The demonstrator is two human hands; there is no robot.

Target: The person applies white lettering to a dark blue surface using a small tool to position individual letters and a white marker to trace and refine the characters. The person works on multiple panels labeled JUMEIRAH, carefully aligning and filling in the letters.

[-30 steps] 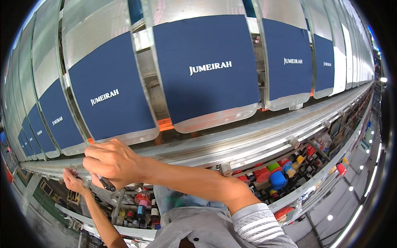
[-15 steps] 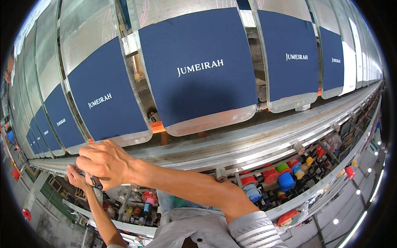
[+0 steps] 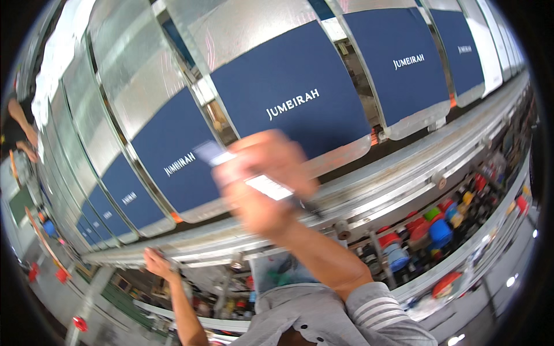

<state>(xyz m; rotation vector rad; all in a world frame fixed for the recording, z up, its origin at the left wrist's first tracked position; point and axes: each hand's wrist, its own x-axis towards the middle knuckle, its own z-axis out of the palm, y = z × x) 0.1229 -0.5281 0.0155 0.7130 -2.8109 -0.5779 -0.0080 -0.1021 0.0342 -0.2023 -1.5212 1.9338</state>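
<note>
My right hand [image 3: 268,164], smeared by motion, is closed around a slim tool [image 3: 269,187] with a bright white middle and a black end. A pale strip sticks out past its fingers; the tool's exact kind is unclear. It hovers over the near corner of a dark blue fabric piece [image 3: 259,75] with white lettering, lying on a glass-like board. Further left, my left hand [image 3: 158,264] has its fingers curled over the edge of a long metal rail [image 3: 213,244]. To its upper right lies another blue piece [image 3: 167,138] with the same lettering.
More boards with blue pieces run in a row to both sides, with narrow gaps between them. White pieces [image 3: 490,63] lie at the right. Below the rail, a shelf holds several coloured tubs, including a blue tub [image 3: 440,232]. Another person's arm [image 3: 22,118] shows at far left.
My right hand has moved right and up, away from the left hand, bringing the tool over the boards. The view has shifted left along the row. My left hand stays at the rail.
</note>
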